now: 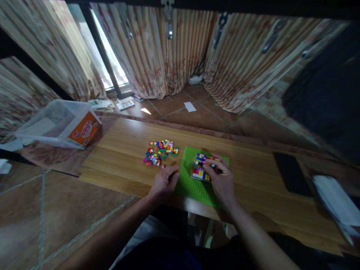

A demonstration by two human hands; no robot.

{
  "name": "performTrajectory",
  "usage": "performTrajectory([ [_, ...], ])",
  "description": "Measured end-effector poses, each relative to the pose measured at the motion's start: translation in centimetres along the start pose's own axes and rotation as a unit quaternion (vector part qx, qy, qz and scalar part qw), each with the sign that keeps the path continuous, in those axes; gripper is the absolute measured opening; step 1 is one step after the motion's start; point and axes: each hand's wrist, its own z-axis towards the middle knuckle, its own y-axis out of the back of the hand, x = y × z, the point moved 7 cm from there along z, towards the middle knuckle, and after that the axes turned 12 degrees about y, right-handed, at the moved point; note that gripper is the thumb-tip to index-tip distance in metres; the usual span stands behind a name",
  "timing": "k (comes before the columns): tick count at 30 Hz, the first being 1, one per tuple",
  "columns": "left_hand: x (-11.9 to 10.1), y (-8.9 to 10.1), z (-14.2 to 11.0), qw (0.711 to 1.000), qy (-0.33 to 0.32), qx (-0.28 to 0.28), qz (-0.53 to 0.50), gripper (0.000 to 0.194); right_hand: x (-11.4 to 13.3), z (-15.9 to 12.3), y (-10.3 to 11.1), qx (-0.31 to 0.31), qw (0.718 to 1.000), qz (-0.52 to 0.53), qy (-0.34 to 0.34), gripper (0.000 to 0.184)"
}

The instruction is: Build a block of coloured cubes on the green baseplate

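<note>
A green studded baseplate (188, 187) lies on the wooden bench, bearing a squarish build of multicoloured toy bricks (200, 173). Over the right part of this build is my right hand (223, 182), thumb and index fingertip brought together at the bricks. Whatever sits between those fingertips is too small to make out. My left hand (165, 182) is closed at the baseplate's left edge, with a small red brick (177, 171) showing at its fingertips. Loose small bricks (153, 157) in many colours are spread beyond my left hand, left of the baseplate.
The wooden bench (112, 157) runs across the view. On its right lie a dark phone-like slab (292, 174) and a white object (337, 198). A clear plastic bin (50, 138) with an orange label stands left. Patterned curtains (180, 52) hang behind, above a tiled floor (70, 217).
</note>
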Motion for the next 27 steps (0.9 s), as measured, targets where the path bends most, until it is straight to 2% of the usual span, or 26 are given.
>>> performTrajectory([
  [9, 0.8, 0.3, 0.0, 0.998, 0.032, -0.031, -0.037, 0.025, 0.4, 0.2, -0.2, 0.008, 0.999, -0.033, 0.032, 0.021],
  [18, 1.6, 0.1, 0.0, 0.993, 0.046, -0.022, -0.105, 0.016, 0.3, 0.5, 0.5, 0.017, 0.999, -0.03, 0.032, 0.024],
  [20, 1.7, 0.1, 0.0, 0.993, 0.038, -0.019, -0.106, 0.016, 1.3, 0.7, 1.2, 0.006, 0.996, -0.056, 0.065, 0.023],
  [23, 1.6, 0.2, 0.0, 0.993, 0.028, -0.018, -0.114, 0.018, 3.8, 0.5, 1.8, 0.0, 0.983, -0.106, 0.152, 0.018],
  [27, 0.5, 0.9, -0.2, 0.994, -0.004, -0.033, -0.105, 0.018, 7.6, -1.0, -0.2, 0.086, 0.95, -0.136, 0.267, 0.019],
])
